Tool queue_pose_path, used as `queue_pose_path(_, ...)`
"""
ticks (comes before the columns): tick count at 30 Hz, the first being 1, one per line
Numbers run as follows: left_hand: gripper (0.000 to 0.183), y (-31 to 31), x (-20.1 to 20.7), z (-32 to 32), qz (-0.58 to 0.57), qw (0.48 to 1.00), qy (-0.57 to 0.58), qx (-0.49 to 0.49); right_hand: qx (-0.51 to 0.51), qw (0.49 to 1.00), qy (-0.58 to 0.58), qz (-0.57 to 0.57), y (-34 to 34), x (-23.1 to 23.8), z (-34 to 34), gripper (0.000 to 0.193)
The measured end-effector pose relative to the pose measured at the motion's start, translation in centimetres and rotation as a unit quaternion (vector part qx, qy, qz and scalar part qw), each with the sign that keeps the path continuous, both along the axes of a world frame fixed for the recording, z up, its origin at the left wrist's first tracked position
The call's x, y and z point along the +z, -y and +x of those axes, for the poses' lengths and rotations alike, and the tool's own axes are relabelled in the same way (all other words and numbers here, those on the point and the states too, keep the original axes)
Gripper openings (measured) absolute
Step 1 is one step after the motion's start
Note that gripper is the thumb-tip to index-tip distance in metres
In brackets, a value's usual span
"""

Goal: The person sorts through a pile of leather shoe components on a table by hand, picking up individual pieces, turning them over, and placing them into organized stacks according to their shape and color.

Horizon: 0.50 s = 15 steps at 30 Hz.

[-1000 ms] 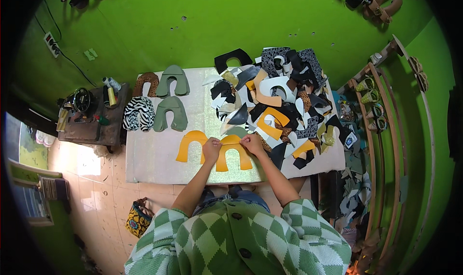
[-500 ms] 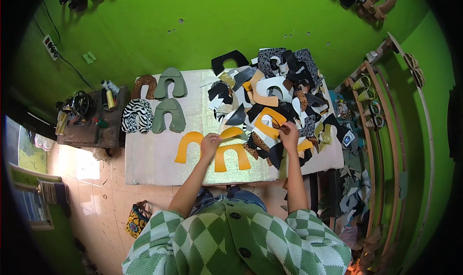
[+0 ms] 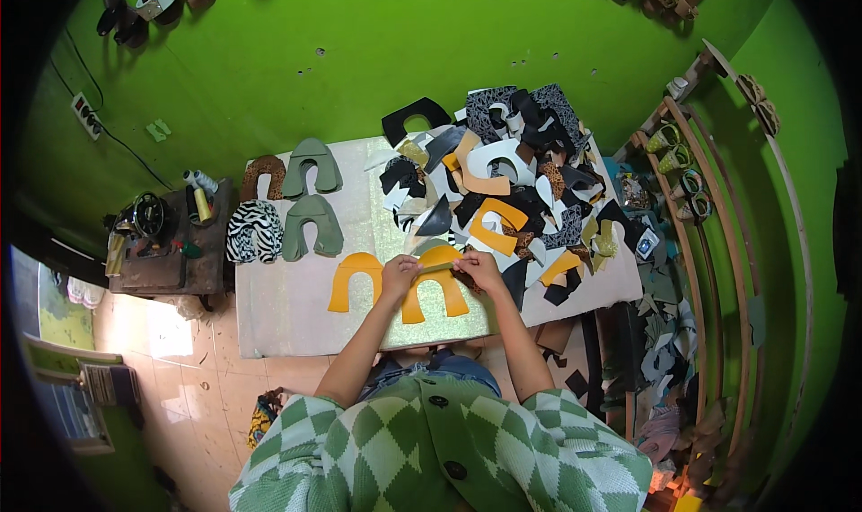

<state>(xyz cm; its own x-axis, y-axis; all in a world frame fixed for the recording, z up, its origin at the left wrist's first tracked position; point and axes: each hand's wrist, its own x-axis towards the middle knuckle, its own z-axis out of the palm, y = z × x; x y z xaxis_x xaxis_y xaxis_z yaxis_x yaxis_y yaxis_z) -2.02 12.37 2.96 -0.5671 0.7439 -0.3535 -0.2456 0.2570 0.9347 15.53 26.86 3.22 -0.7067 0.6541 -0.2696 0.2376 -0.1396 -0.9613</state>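
Observation:
Both my hands hold a curved yellow piece (image 3: pixel 437 267) by its two ends, its shaded, olive-looking edge turned up. My left hand (image 3: pixel 400 271) pinches one end, my right hand (image 3: pixel 479 268) the other. Directly beneath lies a yellow arch-shaped piece (image 3: pixel 436 301) on the table, partly covered by the held piece and my fingers. Left of my left hand rests another yellow arch-shaped piece (image 3: pixel 341 288). A further yellow arch (image 3: pixel 489 234) sits on the heap of cut pieces, beyond my right hand.
The heap of mixed scraps (image 3: pixel 516 166) covers the right part of the pale table (image 3: pixel 287 323). Stacked green arches (image 3: pixel 312 229), a zebra-patterned stack (image 3: pixel 254 232) and a brown spotted stack (image 3: pixel 263 176) stand at the left. A sewing machine (image 3: pixel 149 214) is further left, a wooden rack (image 3: pixel 687 288) right.
My right hand has left the yellow arch on the heap and moved left to the piece in my left hand. My left hand has shifted slightly, and both now grip that piece.

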Motion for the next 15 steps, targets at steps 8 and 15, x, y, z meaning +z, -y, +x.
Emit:
queue_pose_path(8, 0.017, 0.7, -2.0, -2.2, -0.02, 0.999, -0.03, -0.011, -0.181, 0.977, -0.028, 0.112, -6.3, 1.4, 5.6, 0.014)
queue_pose_path(15, 0.016, 2.4, -2.8, -3.6, -0.018, 1.0, 0.004, 0.013, -0.38, 0.845, 0.006, 0.377, -10.8, 5.9, 10.1, 0.023)
